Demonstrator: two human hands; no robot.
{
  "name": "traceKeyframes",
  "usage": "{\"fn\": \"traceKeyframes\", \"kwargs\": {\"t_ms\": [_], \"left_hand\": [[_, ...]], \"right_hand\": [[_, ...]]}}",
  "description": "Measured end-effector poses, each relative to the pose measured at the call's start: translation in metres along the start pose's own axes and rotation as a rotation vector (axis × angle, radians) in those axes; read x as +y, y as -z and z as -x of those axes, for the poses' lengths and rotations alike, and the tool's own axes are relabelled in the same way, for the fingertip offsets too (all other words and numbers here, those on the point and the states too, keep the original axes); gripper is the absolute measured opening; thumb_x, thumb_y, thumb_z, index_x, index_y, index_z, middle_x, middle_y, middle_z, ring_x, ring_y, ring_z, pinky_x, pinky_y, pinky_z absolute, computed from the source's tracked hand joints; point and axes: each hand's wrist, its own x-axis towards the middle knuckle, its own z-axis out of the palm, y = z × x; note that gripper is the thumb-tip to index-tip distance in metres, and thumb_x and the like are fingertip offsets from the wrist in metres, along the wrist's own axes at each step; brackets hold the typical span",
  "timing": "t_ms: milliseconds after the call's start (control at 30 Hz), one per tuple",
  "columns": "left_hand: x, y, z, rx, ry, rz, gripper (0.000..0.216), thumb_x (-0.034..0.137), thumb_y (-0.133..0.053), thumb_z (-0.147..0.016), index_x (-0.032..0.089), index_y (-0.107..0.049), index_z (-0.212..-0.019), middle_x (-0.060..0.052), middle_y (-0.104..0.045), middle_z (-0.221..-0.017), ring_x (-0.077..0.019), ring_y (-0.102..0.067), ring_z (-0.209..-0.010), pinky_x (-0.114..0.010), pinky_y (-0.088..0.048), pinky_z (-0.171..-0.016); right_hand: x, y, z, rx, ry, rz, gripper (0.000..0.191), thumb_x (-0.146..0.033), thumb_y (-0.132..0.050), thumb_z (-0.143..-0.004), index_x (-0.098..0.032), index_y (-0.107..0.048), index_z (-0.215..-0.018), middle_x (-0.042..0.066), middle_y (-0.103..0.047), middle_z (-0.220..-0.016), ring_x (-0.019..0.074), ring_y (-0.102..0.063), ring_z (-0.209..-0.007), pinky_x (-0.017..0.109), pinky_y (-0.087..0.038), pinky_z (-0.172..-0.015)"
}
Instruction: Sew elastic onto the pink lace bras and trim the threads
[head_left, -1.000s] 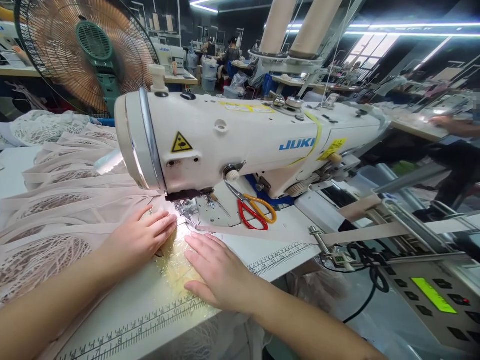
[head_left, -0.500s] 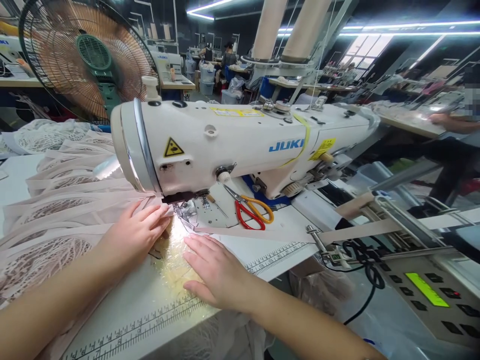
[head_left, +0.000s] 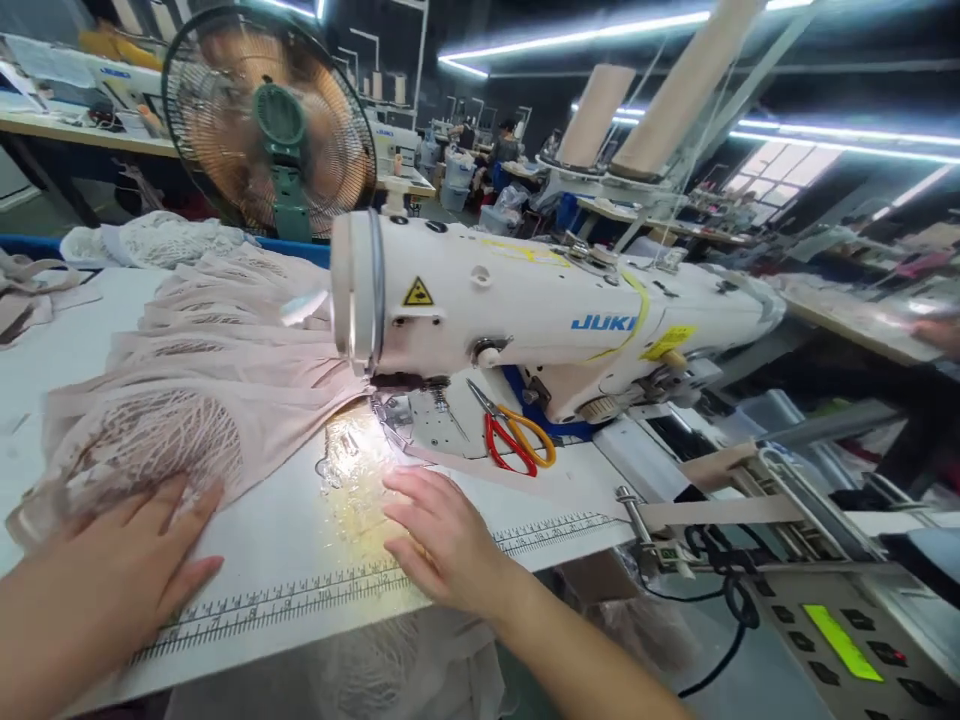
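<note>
Pale pink fabric with lace panels (head_left: 187, 430) lies in gathered folds left of the white sewing machine (head_left: 450, 290), its narrow end running under the needle area. My left hand (head_left: 127, 560) rests on the lace at the near left, fingers spread and thumb apart. My right hand (head_left: 450, 540) is over the yellowish taped patch (head_left: 352, 500) in front of the needle plate, fingers loosely apart, holding nothing. Just beyond it, a pale elastic band (head_left: 705, 513) leads from the feeder on the right toward the machine. Red and orange handled scissors (head_left: 517, 440) lie on the machine bed.
A printed ruler (head_left: 300, 605) runs along the table's front edge. Behind the fabric stands a large fan (head_left: 277, 115). Thread cones (head_left: 596, 115) rise over the machine. At right are a metal feeder and a control box (head_left: 840, 640) with a green display. More fabric hangs below the table.
My left hand has left the fabric near the needle and moved down-left onto the lace, its fingers spreading. My right hand stays almost in place. The camera view has turned left.
</note>
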Motion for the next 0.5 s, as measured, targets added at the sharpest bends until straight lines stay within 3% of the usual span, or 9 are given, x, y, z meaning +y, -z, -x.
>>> {"fn": "traceKeyframes", "kwargs": {"t_ms": [100, 167, 233, 300, 400, 500], "left_hand": [[-0.006, 0.01, -0.027, -0.029, 0.044, -0.022, 0.066, 0.048, -0.03, -0.089, 0.011, -0.054, -0.139, -0.024, -0.052, -0.142, -0.043, -0.05, -0.127, -0.058, -0.037, -0.101], [-0.015, 0.018, -0.043, -0.071, 0.09, 0.035, 0.064, 0.046, -0.034, -0.09, 0.011, -0.052, -0.14, -0.022, -0.048, -0.147, -0.0409, -0.046, -0.132, -0.056, -0.034, -0.106], [-0.024, 0.02, -0.054, -0.069, 0.109, 0.083, 0.062, 0.045, -0.037, -0.091, 0.011, -0.05, -0.141, -0.02, -0.045, -0.149, -0.0383, -0.042, -0.136, -0.054, -0.03, -0.11], [-0.031, 0.017, -0.059, -0.046, 0.105, 0.129, 0.061, 0.045, -0.037, -0.092, 0.013, -0.047, -0.143, -0.018, -0.041, -0.152, -0.0356, -0.039, -0.139, -0.052, -0.028, -0.112], [-0.036, 0.009, -0.057, -0.038, 0.099, 0.196, 0.059, 0.044, -0.035, -0.093, 0.016, -0.046, -0.144, -0.015, -0.037, -0.156, -0.0337, -0.035, -0.141, -0.051, -0.026, -0.113], [-0.037, 0.003, -0.053, -0.035, 0.104, 0.255, 0.058, 0.043, -0.036, -0.094, 0.016, -0.047, -0.144, -0.015, -0.035, -0.157, -0.0331, -0.035, -0.141, -0.052, -0.024, -0.114]], "right_hand": [[-0.022, 0.003, 0.021, -0.051, -0.012, -0.258, 0.024, -0.025, -0.05, -0.094, -0.019, -0.06, -0.114, 0.012, -0.068, -0.116, 0.0207, -0.062, -0.111, 0.038, -0.051, -0.097], [-0.033, -0.003, 0.048, -0.326, -0.054, -0.395, 0.027, -0.036, -0.049, -0.096, -0.022, -0.062, -0.116, 0.008, -0.07, -0.113, 0.0177, -0.065, -0.108, 0.03, -0.052, -0.095], [-0.038, -0.013, 0.079, -0.652, -0.058, -0.43, 0.027, -0.033, -0.043, -0.1, -0.026, -0.067, -0.108, 0.003, -0.075, -0.102, 0.0131, -0.068, -0.099, 0.02, -0.052, -0.089], [-0.038, -0.022, 0.104, -0.839, -0.23, -0.307, 0.023, -0.031, -0.052, -0.095, -0.025, -0.07, -0.107, 0.003, -0.075, -0.106, 0.0171, -0.068, -0.102, 0.023, -0.051, -0.093], [-0.033, -0.029, 0.125, -0.789, -0.578, -0.041, 0.04, -0.026, -0.064, -0.084, -0.018, -0.065, -0.123, 0.014, -0.065, -0.128, 0.0293, -0.06, -0.12, 0.038, -0.046, -0.104], [-0.026, -0.035, 0.13, -0.66, -0.734, 0.101, 0.038, -0.023, -0.056, -0.087, -0.011, -0.064, -0.122, 0.02, -0.065, -0.123, 0.0341, -0.059, -0.119, 0.046, -0.048, -0.1]]}}
